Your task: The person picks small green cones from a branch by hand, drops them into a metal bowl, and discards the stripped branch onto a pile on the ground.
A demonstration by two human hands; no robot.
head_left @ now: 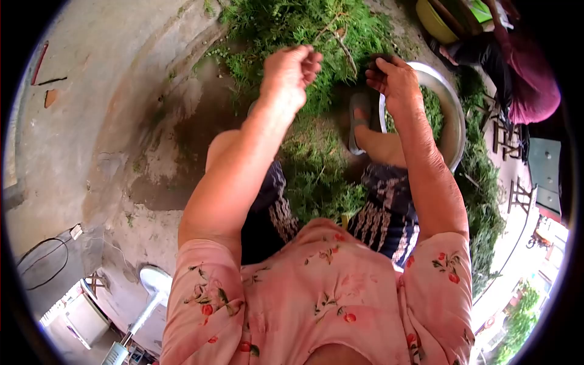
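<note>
My left hand [292,70] is held over a heap of green feathery sprigs [267,36], its fingers curled in. Whether anything is pinched in them is too small to make out. My right hand [392,82] hovers by the near left rim of a metal basin [455,131], fingers bent toward the thumb and dark at the tips. Its grasp is hidden. Cut green leaves [433,112] lie inside the basin. A bare brown stem [347,53] lies on the heap between my hands. More loose sprigs [322,182] cover the ground between my legs.
My shoe [358,125] stands left of the basin. At upper right another person in a maroon top [535,85] sits by a yellow tub [435,23]. Greenery [483,207] lines the right side. A fan [155,283] stands at lower left on the concrete floor [79,134].
</note>
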